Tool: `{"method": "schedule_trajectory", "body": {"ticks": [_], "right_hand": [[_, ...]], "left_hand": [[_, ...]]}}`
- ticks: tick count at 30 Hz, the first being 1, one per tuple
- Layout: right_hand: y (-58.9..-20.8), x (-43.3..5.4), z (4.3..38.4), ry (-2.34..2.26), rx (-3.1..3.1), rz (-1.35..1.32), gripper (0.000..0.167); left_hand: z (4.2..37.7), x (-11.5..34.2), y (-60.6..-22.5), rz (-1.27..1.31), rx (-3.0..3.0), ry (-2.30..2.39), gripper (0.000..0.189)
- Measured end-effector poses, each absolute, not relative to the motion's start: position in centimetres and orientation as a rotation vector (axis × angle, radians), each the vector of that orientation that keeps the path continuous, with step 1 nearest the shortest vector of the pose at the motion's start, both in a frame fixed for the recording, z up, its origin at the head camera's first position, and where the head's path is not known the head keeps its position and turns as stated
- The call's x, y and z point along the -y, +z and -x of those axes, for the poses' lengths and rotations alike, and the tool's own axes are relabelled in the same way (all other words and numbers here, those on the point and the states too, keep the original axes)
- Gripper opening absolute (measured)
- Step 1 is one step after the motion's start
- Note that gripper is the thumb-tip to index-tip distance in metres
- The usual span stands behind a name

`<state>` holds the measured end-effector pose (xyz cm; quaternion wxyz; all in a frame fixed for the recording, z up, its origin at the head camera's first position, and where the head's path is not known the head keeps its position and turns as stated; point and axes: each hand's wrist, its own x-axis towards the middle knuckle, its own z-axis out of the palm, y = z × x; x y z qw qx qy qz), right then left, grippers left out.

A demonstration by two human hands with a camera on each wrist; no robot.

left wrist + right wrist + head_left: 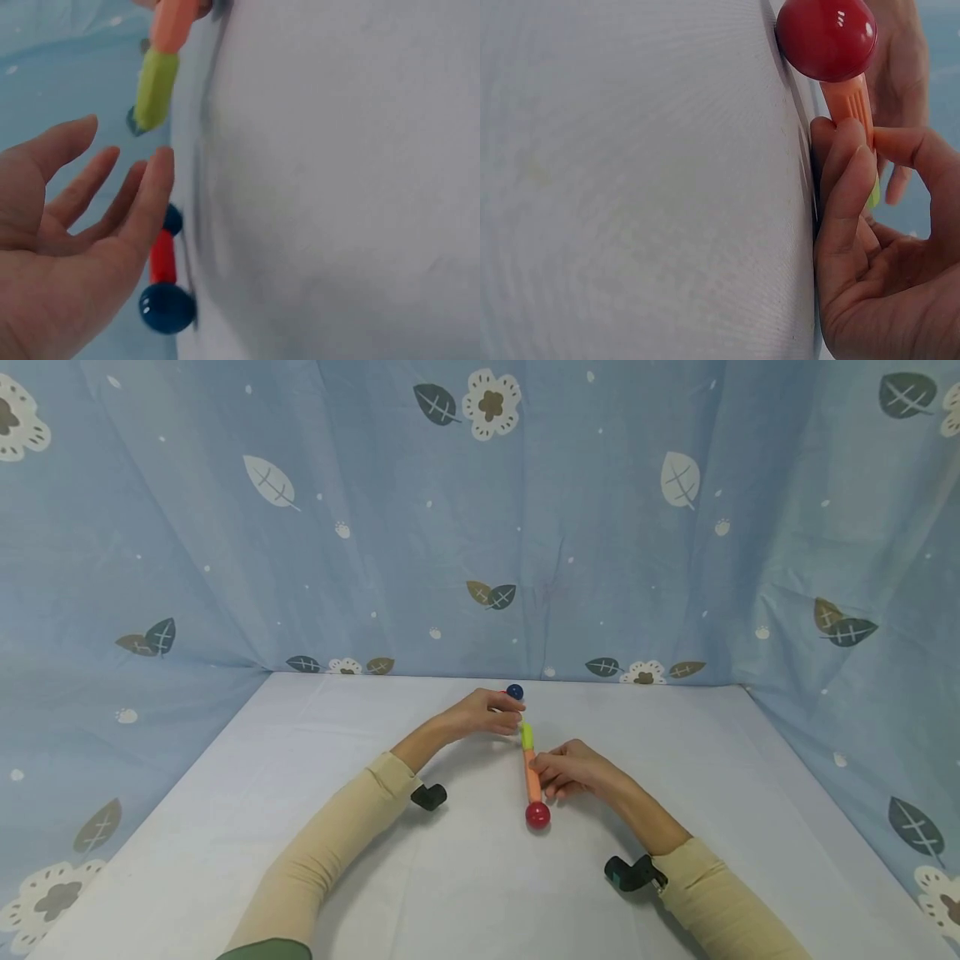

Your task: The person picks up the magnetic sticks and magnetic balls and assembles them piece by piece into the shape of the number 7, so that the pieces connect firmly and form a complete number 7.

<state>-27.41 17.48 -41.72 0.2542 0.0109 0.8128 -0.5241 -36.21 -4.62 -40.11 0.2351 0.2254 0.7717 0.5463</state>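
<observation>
My right hand [579,768] pinches an orange stick [532,777] between thumb and fingers. A red ball [827,39] is on the stick's near end, close to the table, and a yellow-green rod [157,88] is on its far end. My left hand [480,712] is just left of the green tip, holding nothing. Its fingers [154,191] are spread and slightly bent, apart from the tip in the left wrist view. Beyond the left hand lies a red rod [163,259] with a dark blue ball [167,307] at each end, partly hidden by that hand in the head view.
A white cloth [465,877] covers the table. Blue curtains [390,527] with leaf and flower prints hang behind it and along both sides. A small black camera [429,797] sits at the left wrist, and another black camera [628,873] at the right.
</observation>
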Motion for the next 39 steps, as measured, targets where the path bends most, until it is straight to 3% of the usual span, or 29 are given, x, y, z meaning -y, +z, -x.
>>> {"method": "schedule_trajectory", "body": {"ticks": [15,26,39], "right_hand": [[-41.6,-17.5,27.5,-1.41,-2.2,-0.041,0.039],[-41.4,-17.7,27.6,-1.422,-2.186,-0.03,0.038],[-41.5,-18.0,27.9,-1.44,-2.162,0.01,0.043]], "left_hand": [[37.9,8.0,-38.3,-0.687,-2.831,1.174,0.042],[38.7,8.4,-39.4,-0.606,-2.84,0.995,0.047],[39.4,8.7,-40.0,-0.696,-2.838,0.93,0.041]]}}
